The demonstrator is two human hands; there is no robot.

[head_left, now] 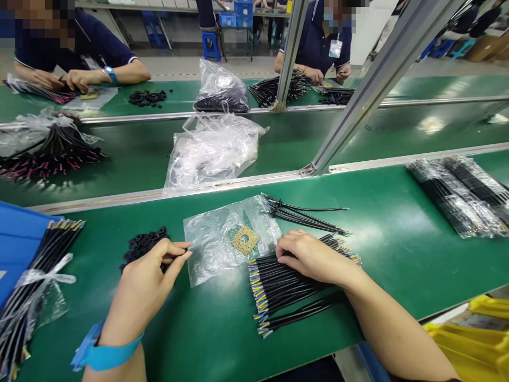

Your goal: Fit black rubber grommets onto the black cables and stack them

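My left hand (149,276) pinches a small black ring part between thumb and fingers, just right of a pile of black rings (139,245) on the green table (397,244). My right hand (312,257) lies curled on a bundle of black cables with coloured wire ends (278,289), fingertips pressing on the cables. Between the hands lies a clear plastic bag (217,241) with a tan square pad (245,240) on it. A few loose black cables (306,217) lie behind my right hand.
Bagged cable bundles lie at the right (457,196) and left front (32,286) beside a blue bin (18,244). A slanted metal post (358,101) and rails cross the table. Plastic bags (212,148) sit behind. Two other people work across the table (79,58).
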